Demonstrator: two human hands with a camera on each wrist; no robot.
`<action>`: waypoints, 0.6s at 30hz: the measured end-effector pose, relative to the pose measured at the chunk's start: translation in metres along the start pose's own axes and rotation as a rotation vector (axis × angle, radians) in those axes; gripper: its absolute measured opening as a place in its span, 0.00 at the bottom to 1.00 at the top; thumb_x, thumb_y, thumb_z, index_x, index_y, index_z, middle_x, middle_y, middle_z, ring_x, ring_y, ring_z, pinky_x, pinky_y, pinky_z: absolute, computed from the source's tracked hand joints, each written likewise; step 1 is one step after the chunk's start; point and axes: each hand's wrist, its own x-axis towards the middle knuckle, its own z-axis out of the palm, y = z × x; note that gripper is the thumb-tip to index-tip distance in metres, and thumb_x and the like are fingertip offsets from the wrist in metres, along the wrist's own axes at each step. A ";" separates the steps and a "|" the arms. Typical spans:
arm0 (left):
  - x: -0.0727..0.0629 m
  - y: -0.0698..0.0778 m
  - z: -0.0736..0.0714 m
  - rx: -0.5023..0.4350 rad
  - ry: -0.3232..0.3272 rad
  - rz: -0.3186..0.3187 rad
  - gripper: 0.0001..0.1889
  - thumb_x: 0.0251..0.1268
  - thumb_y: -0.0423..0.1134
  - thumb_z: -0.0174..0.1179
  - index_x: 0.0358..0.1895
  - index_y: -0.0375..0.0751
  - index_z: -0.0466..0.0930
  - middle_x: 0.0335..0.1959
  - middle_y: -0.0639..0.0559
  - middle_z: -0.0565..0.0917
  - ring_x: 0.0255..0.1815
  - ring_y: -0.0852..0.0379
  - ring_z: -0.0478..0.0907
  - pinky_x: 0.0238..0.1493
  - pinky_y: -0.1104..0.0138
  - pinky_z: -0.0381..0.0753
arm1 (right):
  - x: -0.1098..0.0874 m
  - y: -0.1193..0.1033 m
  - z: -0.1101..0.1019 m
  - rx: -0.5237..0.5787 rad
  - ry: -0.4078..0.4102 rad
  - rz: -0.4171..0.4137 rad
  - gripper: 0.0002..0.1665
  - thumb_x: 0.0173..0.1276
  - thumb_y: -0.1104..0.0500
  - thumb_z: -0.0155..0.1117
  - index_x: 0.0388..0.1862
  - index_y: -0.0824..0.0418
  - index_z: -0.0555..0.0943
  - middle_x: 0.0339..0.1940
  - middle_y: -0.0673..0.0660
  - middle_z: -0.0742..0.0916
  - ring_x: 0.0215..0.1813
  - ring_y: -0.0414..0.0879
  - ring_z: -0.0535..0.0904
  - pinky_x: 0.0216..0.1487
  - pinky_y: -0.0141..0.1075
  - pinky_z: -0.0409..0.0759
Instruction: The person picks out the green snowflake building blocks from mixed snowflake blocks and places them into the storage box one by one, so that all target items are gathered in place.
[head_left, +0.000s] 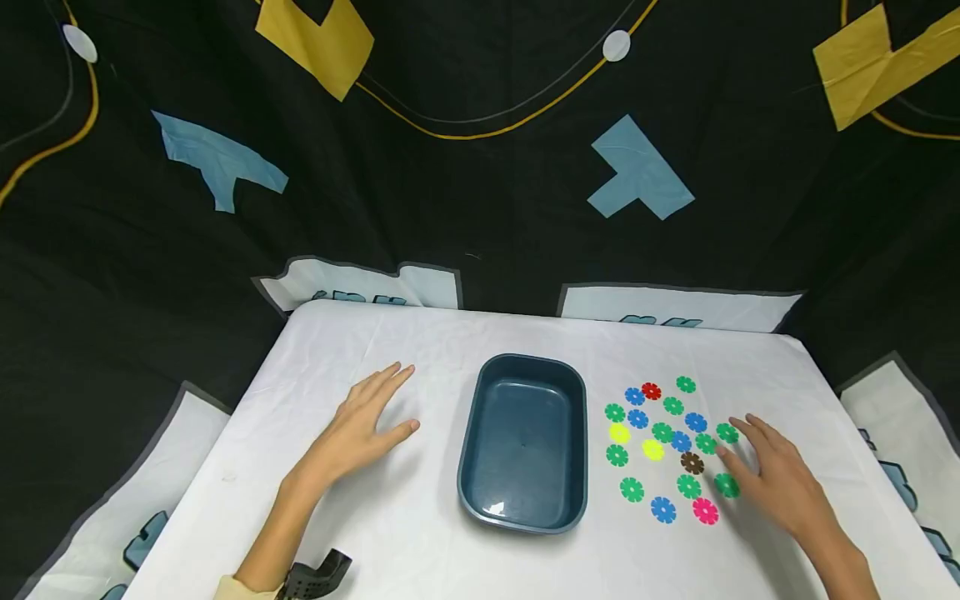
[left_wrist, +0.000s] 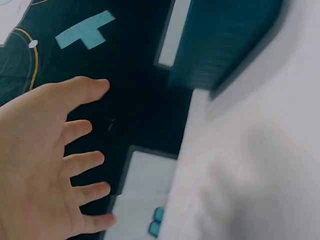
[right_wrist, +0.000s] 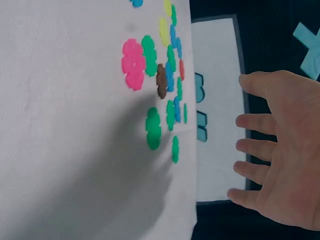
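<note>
A dark blue-grey plastic tub (head_left: 522, 450) stands in the middle of the white table, with nothing inside it. To its right lie several flat, notched plastic discs in green, blue, yellow, red, brown and pink, among them a pink disc (head_left: 705, 511) and a brown disc (head_left: 692, 462). My left hand (head_left: 360, 433) hovers left of the tub, fingers extended and holding nothing. Over the right edge of the discs, my right hand (head_left: 780, 475) is raised with its fingers spread, near a green disc (head_left: 727, 485). Both palms show bare in the wrist views (left_wrist: 37, 165).
The white tablecloth (head_left: 420, 533) covers the table. A black cloth backdrop (head_left: 480, 217) hangs behind it, bearing blue and yellow patches. A black strap-like device (head_left: 315, 577) sits at my left wrist.
</note>
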 end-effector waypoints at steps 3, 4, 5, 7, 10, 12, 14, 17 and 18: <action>0.003 0.000 0.012 -0.097 -0.040 0.019 0.39 0.66 0.49 0.64 0.78 0.52 0.59 0.77 0.47 0.61 0.75 0.39 0.55 0.68 0.37 0.58 | 0.003 0.005 0.001 0.069 -0.043 0.025 0.38 0.76 0.43 0.54 0.69 0.73 0.66 0.69 0.80 0.64 0.67 0.78 0.57 0.57 0.75 0.61; 0.004 0.000 0.016 -0.134 -0.058 0.016 0.38 0.67 0.49 0.64 0.78 0.53 0.59 0.77 0.49 0.61 0.75 0.41 0.57 0.68 0.39 0.60 | 0.004 0.007 0.001 0.092 -0.057 0.032 0.38 0.77 0.44 0.54 0.69 0.73 0.66 0.69 0.80 0.64 0.67 0.78 0.57 0.58 0.75 0.61; 0.005 0.000 0.020 -0.168 -0.073 0.017 0.38 0.67 0.49 0.64 0.78 0.55 0.59 0.76 0.50 0.62 0.74 0.41 0.59 0.68 0.40 0.61 | 0.006 0.009 0.001 0.109 -0.065 0.039 0.37 0.77 0.43 0.53 0.69 0.73 0.66 0.69 0.79 0.64 0.67 0.78 0.58 0.58 0.74 0.62; 0.007 0.000 0.029 -0.234 -0.110 0.018 0.37 0.67 0.49 0.64 0.78 0.57 0.60 0.76 0.53 0.63 0.73 0.43 0.62 0.68 0.43 0.64 | 0.009 0.013 0.003 0.132 -0.078 0.055 0.37 0.77 0.43 0.53 0.68 0.72 0.67 0.68 0.79 0.65 0.68 0.78 0.58 0.59 0.73 0.62; 0.009 0.001 0.042 -0.364 -0.179 0.010 0.37 0.68 0.48 0.64 0.78 0.58 0.59 0.76 0.55 0.63 0.71 0.45 0.65 0.67 0.48 0.68 | 0.014 0.021 0.007 0.156 -0.083 0.056 0.35 0.77 0.45 0.53 0.68 0.73 0.67 0.68 0.79 0.65 0.68 0.78 0.58 0.59 0.73 0.61; 0.010 0.001 0.050 -0.440 -0.224 0.000 0.37 0.68 0.47 0.64 0.78 0.59 0.59 0.76 0.55 0.62 0.71 0.46 0.66 0.66 0.50 0.70 | 0.017 0.027 0.010 0.166 -0.077 0.049 0.33 0.78 0.48 0.54 0.68 0.73 0.68 0.67 0.80 0.65 0.67 0.79 0.58 0.60 0.73 0.61; 0.011 0.001 0.057 -0.506 -0.260 -0.021 0.37 0.68 0.46 0.65 0.78 0.60 0.59 0.76 0.53 0.61 0.70 0.44 0.68 0.64 0.50 0.72 | 0.020 0.033 0.013 0.170 -0.067 0.039 0.31 0.77 0.52 0.55 0.67 0.74 0.68 0.67 0.80 0.66 0.66 0.79 0.60 0.59 0.72 0.62; 0.012 0.002 0.067 -0.565 -0.295 -0.035 0.37 0.68 0.43 0.64 0.78 0.59 0.59 0.77 0.50 0.61 0.68 0.42 0.69 0.62 0.48 0.74 | 0.025 0.040 0.016 0.171 -0.052 0.016 0.29 0.75 0.57 0.57 0.66 0.76 0.68 0.65 0.81 0.67 0.64 0.79 0.63 0.58 0.71 0.66; 0.013 0.002 0.070 -0.579 -0.304 -0.035 0.37 0.68 0.42 0.64 0.78 0.58 0.59 0.77 0.50 0.61 0.68 0.42 0.69 0.62 0.47 0.73 | 0.027 0.043 0.017 0.169 -0.045 0.006 0.29 0.74 0.59 0.58 0.66 0.76 0.69 0.64 0.81 0.68 0.63 0.78 0.65 0.58 0.70 0.67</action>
